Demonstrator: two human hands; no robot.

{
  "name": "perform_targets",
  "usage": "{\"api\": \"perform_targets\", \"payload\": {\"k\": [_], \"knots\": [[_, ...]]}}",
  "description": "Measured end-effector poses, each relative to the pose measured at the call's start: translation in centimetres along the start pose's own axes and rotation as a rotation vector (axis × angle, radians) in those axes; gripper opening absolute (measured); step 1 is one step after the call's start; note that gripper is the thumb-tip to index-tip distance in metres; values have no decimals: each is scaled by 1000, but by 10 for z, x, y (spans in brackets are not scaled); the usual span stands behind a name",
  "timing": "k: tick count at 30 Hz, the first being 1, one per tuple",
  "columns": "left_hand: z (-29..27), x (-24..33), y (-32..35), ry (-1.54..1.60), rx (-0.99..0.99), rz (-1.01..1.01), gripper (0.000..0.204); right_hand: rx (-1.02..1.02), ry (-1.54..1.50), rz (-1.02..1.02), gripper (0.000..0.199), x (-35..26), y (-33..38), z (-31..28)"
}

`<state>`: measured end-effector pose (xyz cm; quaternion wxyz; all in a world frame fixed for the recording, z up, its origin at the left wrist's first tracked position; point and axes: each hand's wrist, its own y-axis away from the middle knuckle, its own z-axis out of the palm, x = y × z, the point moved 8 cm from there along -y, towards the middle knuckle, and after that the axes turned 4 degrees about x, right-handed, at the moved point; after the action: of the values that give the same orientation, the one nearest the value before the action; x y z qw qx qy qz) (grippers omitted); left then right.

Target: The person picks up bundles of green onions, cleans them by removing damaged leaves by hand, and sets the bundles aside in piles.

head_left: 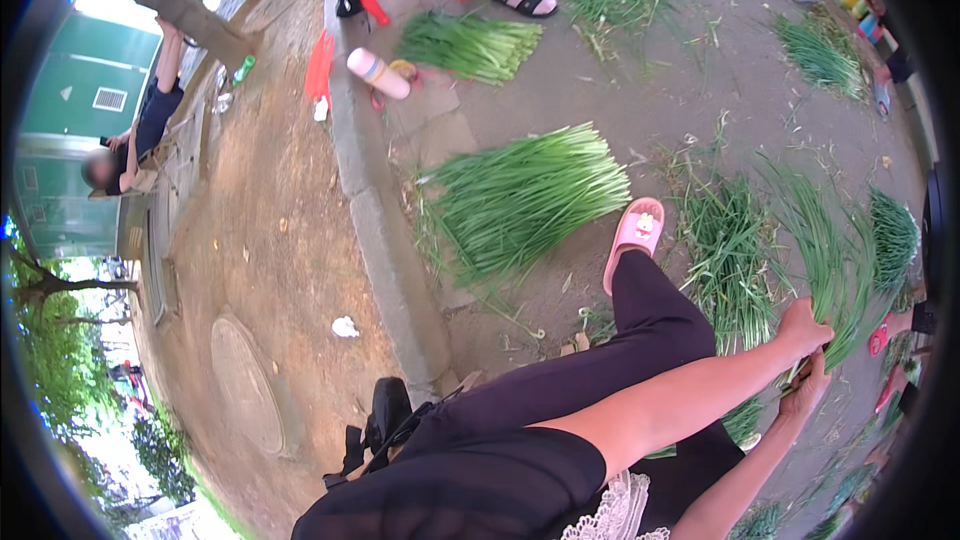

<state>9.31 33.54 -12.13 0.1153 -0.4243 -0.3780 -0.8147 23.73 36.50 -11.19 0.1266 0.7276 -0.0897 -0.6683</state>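
While both hands [805, 355] grip chives [830, 260], big bundle [520, 200] left, curb [375, 230] beyond.

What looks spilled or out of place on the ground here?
Loose green stalks lie strewn over the pavement between the neat bundles. A pale bottle lies tipped on its side by the curb. Both hands grip one bunch.

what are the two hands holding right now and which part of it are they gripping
Both hands, left hand above and right hand below, grip one bunch of long green stalks at its lower end; the leafy tops fan up and away. The fingers' exact placement is too small to tell.
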Motion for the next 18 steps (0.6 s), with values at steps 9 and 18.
{"api": "perform_targets", "payload": {"k": [9,18], "knots": [[0,10,5,46,-68,-147,11,-148,-404,224,35,2,17,38],[10,14,9,63,-232,-201,11,-49,-241,31,20,-7,10,19]]}}
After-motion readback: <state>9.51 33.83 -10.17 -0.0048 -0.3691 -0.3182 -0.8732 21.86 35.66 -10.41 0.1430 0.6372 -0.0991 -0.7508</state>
